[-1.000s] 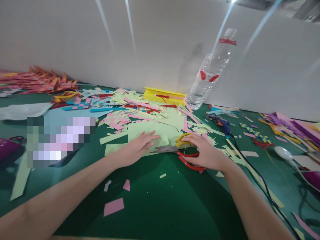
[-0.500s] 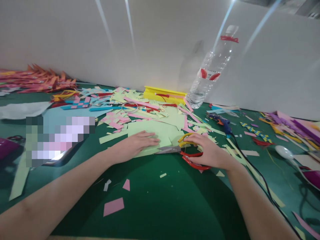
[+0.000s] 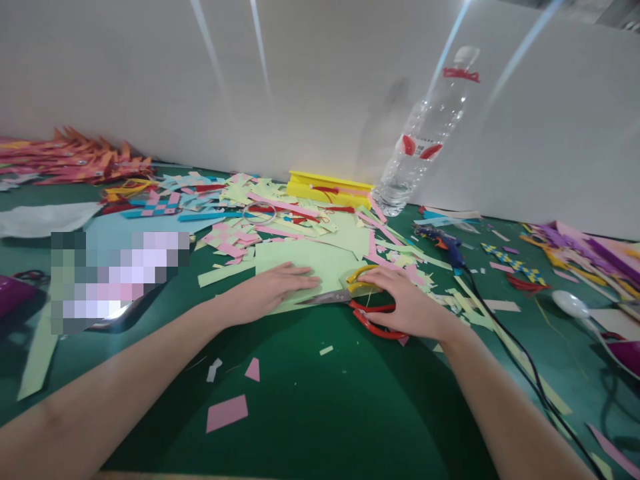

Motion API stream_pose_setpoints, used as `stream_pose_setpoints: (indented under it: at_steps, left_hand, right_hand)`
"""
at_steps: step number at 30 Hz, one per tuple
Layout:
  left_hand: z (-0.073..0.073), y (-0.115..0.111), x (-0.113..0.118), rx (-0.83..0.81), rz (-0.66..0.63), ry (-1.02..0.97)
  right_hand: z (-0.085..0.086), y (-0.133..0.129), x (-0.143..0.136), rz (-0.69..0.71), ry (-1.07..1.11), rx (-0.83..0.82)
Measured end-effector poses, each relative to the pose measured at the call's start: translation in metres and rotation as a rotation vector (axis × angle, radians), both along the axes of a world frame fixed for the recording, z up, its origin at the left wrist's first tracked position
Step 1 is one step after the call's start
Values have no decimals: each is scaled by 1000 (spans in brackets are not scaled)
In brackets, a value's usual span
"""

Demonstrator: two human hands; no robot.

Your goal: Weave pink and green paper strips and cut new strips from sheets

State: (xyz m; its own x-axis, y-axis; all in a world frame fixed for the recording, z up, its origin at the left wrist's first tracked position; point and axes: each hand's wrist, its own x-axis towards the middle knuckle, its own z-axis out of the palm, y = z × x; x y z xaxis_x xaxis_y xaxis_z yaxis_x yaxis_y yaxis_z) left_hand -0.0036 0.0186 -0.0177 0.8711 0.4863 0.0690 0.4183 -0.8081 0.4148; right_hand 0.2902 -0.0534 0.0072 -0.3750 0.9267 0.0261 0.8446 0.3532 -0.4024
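Note:
A light green paper sheet [image 3: 305, 257] lies in the middle of the green table. My left hand [image 3: 270, 290] rests flat on its lower left part, fingers stretched toward the right. In my right hand [image 3: 405, 300] are scissors [image 3: 367, 303] with one yellow and one red handle, the fingers round the handles. Their blades point left along the sheet's near edge, the tips just below my left fingertips. Part of the paper is hidden under my left hand.
Paper scraps [image 3: 295, 213] and a yellow folded piece [image 3: 327, 190] lie behind the sheet. A plastic bottle [image 3: 420, 143] leans at the wall. A glue gun [image 3: 443, 243] with a black cable lies right, a blurred-out phone [image 3: 125, 280] left, pink scraps [image 3: 227, 413] in front.
My right hand and the scissors have moved a little to the left, the blades further along the sheet's near edge. My left hand has hardly moved.

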Motion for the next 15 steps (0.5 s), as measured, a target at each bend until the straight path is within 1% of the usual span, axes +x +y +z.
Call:
stream_pose_setpoints:
  at_steps: [5, 9, 15]
  left_hand:
    - [-1, 1, 0, -13, -4, -5]
    - [3, -2, 1, -9, 7, 23]
    - [7, -5, 0, -21, 27, 33]
  right_hand:
    - [2, -1, 5, 6, -5, -13]
    - [2, -2, 0, -14, -17, 6]
    - [5, -2, -6, 0, 2, 9]
